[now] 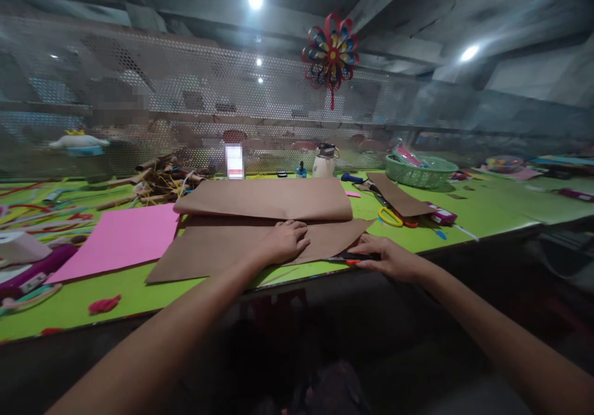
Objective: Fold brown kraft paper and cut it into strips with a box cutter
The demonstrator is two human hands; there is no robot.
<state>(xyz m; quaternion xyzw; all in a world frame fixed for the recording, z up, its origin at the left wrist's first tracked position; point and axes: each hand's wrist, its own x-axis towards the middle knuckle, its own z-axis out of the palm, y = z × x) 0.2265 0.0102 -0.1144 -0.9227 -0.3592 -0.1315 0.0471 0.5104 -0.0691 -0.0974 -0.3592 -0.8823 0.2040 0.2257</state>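
A large sheet of brown kraft paper point(223, 251) lies on the green table near its front edge. Its back part is folded or rolled over into a brown flap point(264, 198). My left hand point(288, 242) rests on the sheet in front of the flap, fingers spread and pressing down. At the sheet's right corner, my right hand point(387, 257) is closed around what looks like a black and orange utility knife point(353, 257). Its thin blade points left along the paper's front edge; the fingers partly hide its handle.
Pink paper point(120, 235) lies left, near tangled coloured strips point(41, 214) and a pile of brown scraps point(162, 177). Behind stand a lit phone point(234, 161) and a jug point(324, 161). Yellow-handled scissors point(390, 217), a brown piece point(396, 195) and a green basket point(420, 172) are right.
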